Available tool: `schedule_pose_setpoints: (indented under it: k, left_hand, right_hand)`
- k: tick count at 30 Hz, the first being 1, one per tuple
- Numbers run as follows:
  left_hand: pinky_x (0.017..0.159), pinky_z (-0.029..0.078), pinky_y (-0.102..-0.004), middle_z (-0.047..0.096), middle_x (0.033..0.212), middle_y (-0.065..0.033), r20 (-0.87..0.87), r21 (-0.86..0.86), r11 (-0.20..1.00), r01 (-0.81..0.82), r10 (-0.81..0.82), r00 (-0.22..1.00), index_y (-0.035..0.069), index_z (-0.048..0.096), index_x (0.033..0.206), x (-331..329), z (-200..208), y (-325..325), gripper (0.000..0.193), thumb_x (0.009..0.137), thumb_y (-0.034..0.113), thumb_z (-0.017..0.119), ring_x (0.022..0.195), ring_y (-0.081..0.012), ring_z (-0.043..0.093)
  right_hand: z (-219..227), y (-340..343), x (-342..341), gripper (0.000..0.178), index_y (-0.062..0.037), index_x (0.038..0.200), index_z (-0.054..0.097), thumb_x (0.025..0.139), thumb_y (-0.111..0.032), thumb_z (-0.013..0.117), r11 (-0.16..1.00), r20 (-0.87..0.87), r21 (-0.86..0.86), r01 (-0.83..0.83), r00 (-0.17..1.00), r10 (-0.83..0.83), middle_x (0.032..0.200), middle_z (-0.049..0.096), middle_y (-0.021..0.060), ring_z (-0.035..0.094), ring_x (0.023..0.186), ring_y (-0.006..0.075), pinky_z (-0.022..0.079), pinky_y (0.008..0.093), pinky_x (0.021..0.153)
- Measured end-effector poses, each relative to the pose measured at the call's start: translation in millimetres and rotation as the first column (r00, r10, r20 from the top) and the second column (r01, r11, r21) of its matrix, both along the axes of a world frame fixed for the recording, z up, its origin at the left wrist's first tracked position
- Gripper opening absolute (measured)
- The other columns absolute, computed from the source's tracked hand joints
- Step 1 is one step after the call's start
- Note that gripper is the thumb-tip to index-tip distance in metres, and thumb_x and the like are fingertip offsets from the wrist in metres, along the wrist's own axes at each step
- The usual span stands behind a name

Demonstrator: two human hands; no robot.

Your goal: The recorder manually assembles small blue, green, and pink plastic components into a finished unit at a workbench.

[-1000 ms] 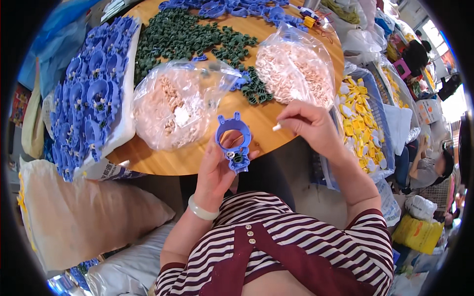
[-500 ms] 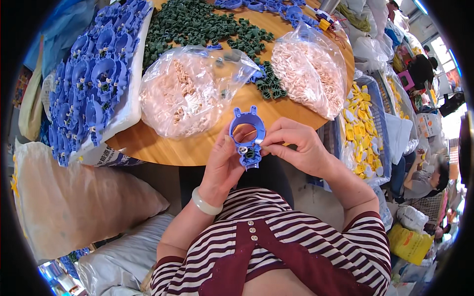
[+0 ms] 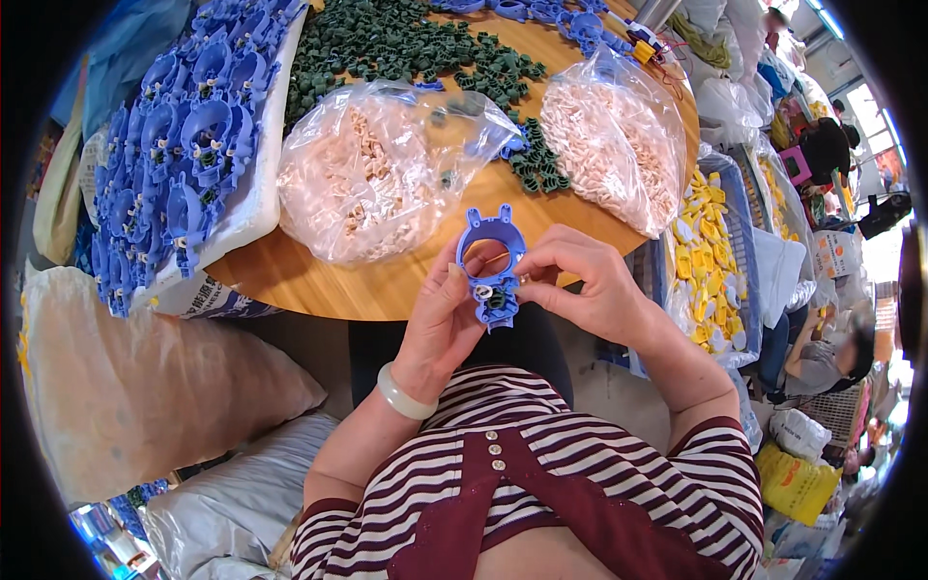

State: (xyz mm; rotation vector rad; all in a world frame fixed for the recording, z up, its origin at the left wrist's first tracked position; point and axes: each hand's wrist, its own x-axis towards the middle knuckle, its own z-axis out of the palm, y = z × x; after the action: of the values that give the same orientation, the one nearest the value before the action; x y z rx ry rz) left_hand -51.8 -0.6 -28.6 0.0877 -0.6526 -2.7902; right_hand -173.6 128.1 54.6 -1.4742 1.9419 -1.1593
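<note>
My left hand (image 3: 437, 324) is closed round a blue plastic part (image 3: 493, 229) with a large open ring at its far end and two small prongs on top. In the narrower near end sit a dark green plastic clip (image 3: 497, 301) and a small white round piece (image 3: 482, 292). My right hand (image 3: 597, 290) has its thumb and forefinger pinched at the right side of this part, just below the ring. What lies between those fingertips is too small and covered to make out.
On the round wooden table (image 3: 358, 298) lie a pile of green clips (image 3: 377, 43) and two clear bags of pale pink pieces (image 3: 333, 208) (image 3: 611, 145). Blue parts (image 3: 208, 126) fill a white board at left. A crate of yellow pieces (image 3: 710, 261) stands right; a person (image 3: 822, 362) sits beyond.
A small white piece showed at my right fingertips before; now it is no longer plainly visible there. The blue part and both hands have shifted slightly to the right in the picture.
</note>
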Motion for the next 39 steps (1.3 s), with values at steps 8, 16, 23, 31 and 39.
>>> schedule_pose_setpoints:
  k: [8, 16, 23, 31, 39]
  left_hand:
    - [0.092, 0.047, -0.0374, 0.050, 0.122, -0.0088, 0.013, 0.003, 1.000, -0.009, 0.009, 1.000, 0.006, 0.036, 0.132, -1, 4, 1, 0.061, 0.085, 0.034, 0.062, 0.115, -0.0205, 0.049]
    - [0.091, 0.048, -0.0438, 0.051, 0.121, -0.0096, -0.011, 0.029, 0.999, 0.022, -0.022, 1.000, 0.005, 0.037, 0.131, -1, 6, 1, 0.060, 0.085, 0.034, 0.062, 0.108, -0.0225, 0.054]
    - [0.091, 0.048, -0.0410, 0.051, 0.121, -0.0096, -0.024, 0.005, 1.000, 0.011, -0.011, 1.000, 0.005, 0.036, 0.132, -1, 5, 2, 0.059, 0.086, 0.032, 0.061, 0.109, -0.0215, 0.054]
    - [0.094, 0.044, -0.0332, 0.050, 0.123, -0.0075, -0.029, 0.008, 1.000, 0.005, -0.005, 1.000, 0.007, 0.036, 0.134, -2, -3, 0, 0.059, 0.085, 0.026, 0.063, 0.116, -0.0185, 0.048]
    - [0.095, 0.043, -0.0319, 0.049, 0.124, -0.0074, -0.034, 0.035, 0.999, 0.000, 0.001, 0.999, 0.008, 0.036, 0.134, -1, -3, 1, 0.065, 0.080, 0.023, 0.069, 0.117, -0.0186, 0.047]
  right_hand:
    - [-12, 0, -2, 0.015, 0.0003, 0.092, 0.064, 0.077, 0.003, 0.065, 0.992, -0.098, -0.128, 0.019, 0.995, -0.031, 0.084, 0.056, 0.0077, 0.061, 0.076, 0.0162, 0.052, 0.0253, 0.063]
    - [-14, 3, 3, 0.015, 0.0027, 0.094, 0.064, 0.080, 0.006, 0.060, 0.978, -0.202, -0.206, 0.037, 0.976, -0.079, 0.091, 0.058, 0.0101, 0.065, 0.072, 0.0174, 0.053, 0.0243, 0.061]
    - [-17, 4, 4, 0.017, 0.0022, 0.095, 0.064, 0.078, 0.006, 0.062, 0.978, -0.089, -0.198, 0.061, 0.993, -0.080, 0.088, 0.058, 0.0104, 0.066, 0.072, 0.0186, 0.052, 0.0249, 0.061]
    - [-9, 7, 11, 0.019, -0.0030, 0.092, 0.066, 0.073, -0.001, 0.069, 0.985, -0.256, -0.171, 0.028, 0.964, -0.072, 0.081, 0.061, 0.0075, 0.057, 0.074, 0.0206, 0.045, 0.0286, 0.063]
    - [-12, 6, 15, 0.018, -0.0034, 0.090, 0.067, 0.073, -0.002, 0.070, 0.983, -0.254, -0.148, 0.108, 0.956, -0.143, 0.080, 0.060, 0.0063, 0.057, 0.073, 0.0201, 0.044, 0.0288, 0.064]
